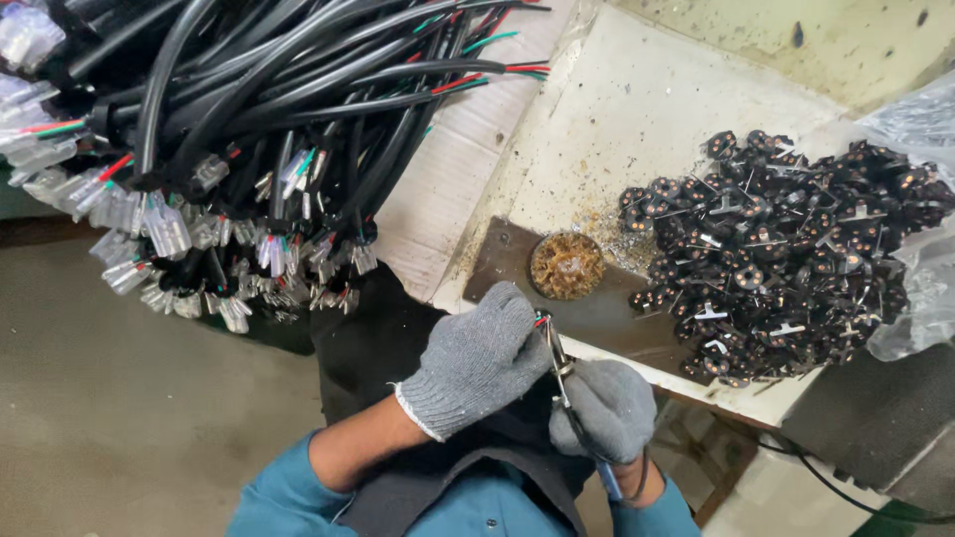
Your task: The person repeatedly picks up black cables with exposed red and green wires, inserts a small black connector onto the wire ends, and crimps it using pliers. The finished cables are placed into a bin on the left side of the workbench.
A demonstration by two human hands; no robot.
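Both my hands wear grey knit gloves and meet at the front edge of the workbench. My left hand (477, 360) is closed around something small with red and green wire ends (540, 320) showing at its fingertips. My right hand (609, 406) grips a thin metal tool (560, 366) with a blue handle, its tip at those wire ends. A round brass-coloured wire pad (566, 266) sits on a dark metal plate (617, 313) just beyond my hands. What my left hand encloses is hidden.
A big bundle of black cables (269, 89) with clear plastic connectors (164, 229) hangs at the upper left. A heap of small black round parts (786, 249) lies at the right on the white bench (637, 109), partly on clear plastic bags (920, 288). Grey floor shows at the lower left.
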